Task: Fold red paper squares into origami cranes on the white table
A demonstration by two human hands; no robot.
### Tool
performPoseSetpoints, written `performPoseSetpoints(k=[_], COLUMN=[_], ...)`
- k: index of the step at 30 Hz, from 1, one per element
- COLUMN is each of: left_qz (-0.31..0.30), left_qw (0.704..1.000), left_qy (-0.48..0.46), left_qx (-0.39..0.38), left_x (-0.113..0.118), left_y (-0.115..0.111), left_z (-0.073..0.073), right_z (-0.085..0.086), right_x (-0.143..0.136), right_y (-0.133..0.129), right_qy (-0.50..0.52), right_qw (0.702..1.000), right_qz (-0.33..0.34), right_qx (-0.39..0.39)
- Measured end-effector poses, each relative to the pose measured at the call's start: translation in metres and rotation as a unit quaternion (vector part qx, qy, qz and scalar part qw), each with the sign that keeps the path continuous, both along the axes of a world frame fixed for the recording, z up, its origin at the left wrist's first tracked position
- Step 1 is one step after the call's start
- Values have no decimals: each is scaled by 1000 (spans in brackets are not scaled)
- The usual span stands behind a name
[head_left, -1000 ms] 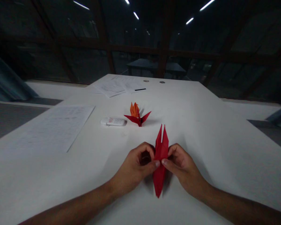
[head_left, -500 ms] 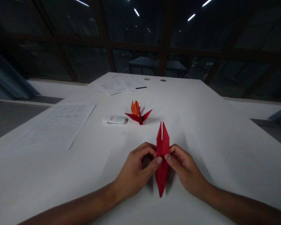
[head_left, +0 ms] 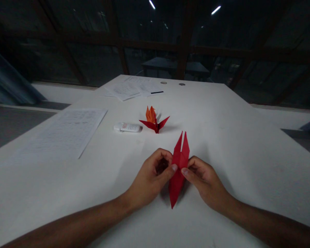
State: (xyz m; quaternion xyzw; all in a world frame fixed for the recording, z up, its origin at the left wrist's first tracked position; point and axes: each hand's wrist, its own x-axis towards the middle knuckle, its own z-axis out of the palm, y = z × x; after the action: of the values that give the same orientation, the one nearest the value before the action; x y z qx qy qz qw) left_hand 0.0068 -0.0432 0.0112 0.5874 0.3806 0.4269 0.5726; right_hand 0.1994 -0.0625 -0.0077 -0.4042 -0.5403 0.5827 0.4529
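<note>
Between my hands is a folded red origami paper (head_left: 177, 182), long and pointed, with two narrow points at its far end and one point at the near end. My left hand (head_left: 151, 179) pinches its left edge near the middle, thumb on top and fingers behind. On the opposite edge, my right hand (head_left: 205, 181) grips in the same way, its thumb tip close to the left one. The fingers under the paper are partly hidden. Beyond my hands stand a red origami crane (head_left: 157, 126) with spread wings and an orange origami piece (head_left: 151, 114) just behind it.
A white correction-tape-like object (head_left: 128, 127) lies left of the crane. A printed sheet (head_left: 67, 132) lies on the left of the white table (head_left: 237, 144), and several more papers (head_left: 126, 89) are at the far end. Dark windows (head_left: 150, 31) rise behind the table.
The paper has tilted, its near point swinging left and its far points leaning right. Those two far points stand wider apart. Both hands keep their pinch; the view has shifted slightly.
</note>
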Motion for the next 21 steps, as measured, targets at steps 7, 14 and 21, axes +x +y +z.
performPoseSetpoints(k=[7,14,21], left_qz=[1,-10,-58], left_qw=[998,997,990], left_qy=[-48,-68,-98], left_qx=[-38,-47,-89], left_x=[0,-1,-1], left_y=[3,3,5], left_z=[-2,-3,-6], right_z=[0,1,1], right_x=[0,0,0], right_y=[2,2,2], right_qy=[2,11,11], right_qw=[1000,1000,1000], right_qz=[10,5,-14], right_qx=[-17,-28,-17])
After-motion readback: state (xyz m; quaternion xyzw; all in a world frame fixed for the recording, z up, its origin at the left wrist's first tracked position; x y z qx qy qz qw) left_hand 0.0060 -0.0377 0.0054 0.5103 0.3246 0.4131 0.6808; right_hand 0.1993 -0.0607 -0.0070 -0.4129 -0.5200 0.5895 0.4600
